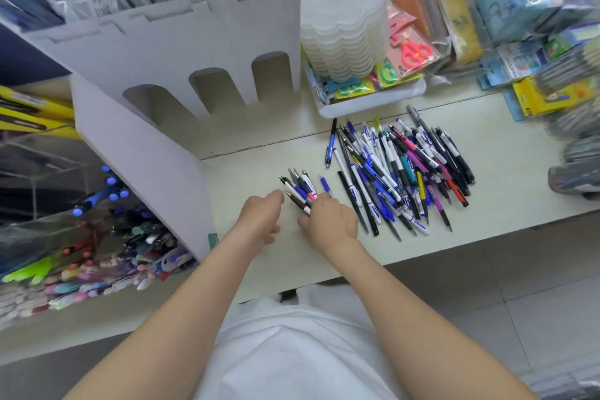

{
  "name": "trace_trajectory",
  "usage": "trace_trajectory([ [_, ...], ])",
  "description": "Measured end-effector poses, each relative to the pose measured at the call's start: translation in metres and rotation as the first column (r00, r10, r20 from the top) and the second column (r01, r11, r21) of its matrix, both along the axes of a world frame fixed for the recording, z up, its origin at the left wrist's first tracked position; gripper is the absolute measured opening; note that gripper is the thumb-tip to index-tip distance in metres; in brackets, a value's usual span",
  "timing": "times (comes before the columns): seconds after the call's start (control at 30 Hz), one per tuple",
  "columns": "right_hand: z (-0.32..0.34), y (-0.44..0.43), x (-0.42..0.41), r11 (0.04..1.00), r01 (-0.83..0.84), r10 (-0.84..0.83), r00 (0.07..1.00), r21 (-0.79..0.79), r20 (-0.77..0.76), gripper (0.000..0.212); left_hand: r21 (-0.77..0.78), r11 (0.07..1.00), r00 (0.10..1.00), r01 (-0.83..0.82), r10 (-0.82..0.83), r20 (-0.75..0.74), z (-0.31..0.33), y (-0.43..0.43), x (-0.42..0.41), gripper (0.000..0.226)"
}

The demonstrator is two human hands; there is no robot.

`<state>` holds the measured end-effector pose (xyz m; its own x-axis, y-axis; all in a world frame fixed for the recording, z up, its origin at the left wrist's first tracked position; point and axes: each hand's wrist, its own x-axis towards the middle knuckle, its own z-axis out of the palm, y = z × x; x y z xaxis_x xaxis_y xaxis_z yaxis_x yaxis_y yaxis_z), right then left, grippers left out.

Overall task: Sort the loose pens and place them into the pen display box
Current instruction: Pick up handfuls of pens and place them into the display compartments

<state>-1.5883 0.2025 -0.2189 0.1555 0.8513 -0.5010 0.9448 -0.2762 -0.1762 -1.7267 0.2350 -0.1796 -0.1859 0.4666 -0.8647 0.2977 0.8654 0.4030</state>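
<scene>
A small bundle of pens (300,190) is being gripped by the right hand (329,221), tips pointing away toward the pen display box (181,75) up-left, the half-open left hand (259,221) nearer it.

Pale counter (259,153) over grey tiled floor (519,286), crowded stationery shelves (487,26)

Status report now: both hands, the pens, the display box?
Left hand, right hand gathering small pen bunch. Big loose multicoloured pen pile unsorted. White cardboard display box slots look empty, unobstructed.
</scene>
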Motion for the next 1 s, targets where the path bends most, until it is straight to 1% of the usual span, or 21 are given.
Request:
trace_trajectory([
  [0.07,0.009,0.0,0.009,0.992,0.108,-0.118,0.976,-0.063,-0.185,0.037,-0.085,0.995,0.991,0.058,-0.047,0.126,0.011,-0.004,-0.004,0.052],
  [0.1,0.017,0.0,0.012,0.979,0.175,-0.199,0.925,-0.101,-0.325,0.033,-0.078,0.994,0.977,0.074,-0.056,0.204,0.017,-0.006,-0.005,0.059],
  [0.17,0.039,-0.004,0.013,0.954,0.263,-0.296,0.742,-0.145,-0.601,0.022,0.018,0.997,0.927,0.073,-0.075,0.367,0.029,-0.01,-0.003,0.062],
  [0.2,0.051,-0.007,0.011,0.953,0.259,-0.294,0.651,-0.16,-0.699,0.018,0.08,0.995,0.895,0.058,-0.087,0.437,0.036,-0.012,0.0,0.058],
  [0.27,0.08,-0.013,0.003,0.961,0.208,-0.265,0.506,-0.181,-0.821,0.02,0.173,0.985,0.845,0.002,-0.094,0.527,0.05,-0.015,0.008,0.049],
  [0.3,0.095,-0.015,-0.002,0.963,0.182,-0.26,0.457,-0.197,-0.851,0.021,0.178,0.984,0.83,-0.027,-0.077,0.552,0.057,-0.017,0.011,0.051],
  [0.37,0.114,-0.018,-0.008,0.953,0.185,-0.294,0.393,-0.238,-0.871,0.017,0.164,0.984,0.81,-0.074,-0.037,0.585,0.075,-0.018,0.012,0.056],
  [0.43,0.127,-0.018,-0.005,0.928,0.218,-0.362,0.32,-0.303,-0.876,0.015,0.216,0.968,0.82,-0.127,-0.02,0.572,0.092,-0.02,0.011,0.049],
  [0.47,0.131,-0.018,-0.001,0.909,0.215,-0.402,0.225,-0.358,-0.887,0.02,0.27,0.946,0.838,-0.177,0.0,0.546,0.101,-0.021,0.01,0.042],
  [0.53,0.138,-0.02,0.005,0.853,0.167,-0.49,-0.073,-0.495,-0.869,0.04,0.395,0.871,0.874,-0.292,0.076,0.48,0.117,-0.023,0.008,0.03],
  [0.57,0.141,-0.023,0.004,0.803,0.169,-0.533,-0.224,-0.571,-0.816,0.051,0.453,0.825,0.883,-0.337,0.11,0.457,0.125,-0.024,0.007,0.025],
  [0.6,0.143,-0.025,-0.001,0.736,0.186,-0.57,-0.346,-0.651,-0.745,0.057,0.504,0.781,0.887,-0.369,0.134,0.442,0.134,-0.026,0.007,0.021],
  [0.63,0.145,-0.028,-0.007,0.66,0.208,-0.602,-0.429,-0.722,-0.674,0.058,0.545,0.746,0.892,-0.383,0.146,0.428,0.144,-0.028,0.007,0.019],
  [0.67,0.148,-0.032,-0.016,0.595,0.227,-0.615,-0.488,-0.771,-0.619,0.055,0.582,0.72,0.902,-0.378,0.145,0.407,0.152,-0.033,0.007,0.017],
  [0.73,0.156,-0.034,-0.034,0.525,0.215,-0.595,-0.599,-0.823,-0.536,0.049,0.636,0.685,0.919,-0.354,0.129,0.373,0.161,-0.043,0.009,0.013],
  [0.77,0.16,-0.034,-0.042,0.522,0.205,-0.566,-0.643,-0.828,-0.516,0.048,0.643,0.674,0.916,-0.365,0.133,0.379,0.163,-0.048,0.01,0.012],
  [0.8,0.167,-0.034,-0.049,0.543,0.21,-0.535,-0.66,-0.813,-0.528,0.048,0.645,0.663,0.908,-0.381,0.138,0.395,0.162,-0.053,0.008,0.015],
  [0.9,0.182,-0.033,-0.074,0.594,0.252,-0.48,-0.651,-0.764,-0.588,0.042,0.676,0.645,0.917,-0.356,0.104,0.384,0.162,-0.064,-0.005,0.027],
  [0.93,0.185,-0.035,-0.084,0.6,0.268,-0.477,-0.636,-0.754,-0.606,0.041,0.68,0.646,0.918,-0.346,0.083,0.388,0.163,-0.066,-0.013,0.026],
  [0.97,0.185,-0.039,-0.093,0.61,0.31,-0.487,-0.58,-0.729,-0.653,0.04,0.668,0.651,0.907,-0.361,0.08,0.413,0.166,-0.068,-0.023,0.023],
  [1.0,0.184,-0.043,-0.102,0.618,0.369,-0.506,-0.489,-0.694,-0.71,0.041,0.653,0.659,0.897,-0.372,0.076,0.434,0.168,-0.07,-0.036,0.02],
])
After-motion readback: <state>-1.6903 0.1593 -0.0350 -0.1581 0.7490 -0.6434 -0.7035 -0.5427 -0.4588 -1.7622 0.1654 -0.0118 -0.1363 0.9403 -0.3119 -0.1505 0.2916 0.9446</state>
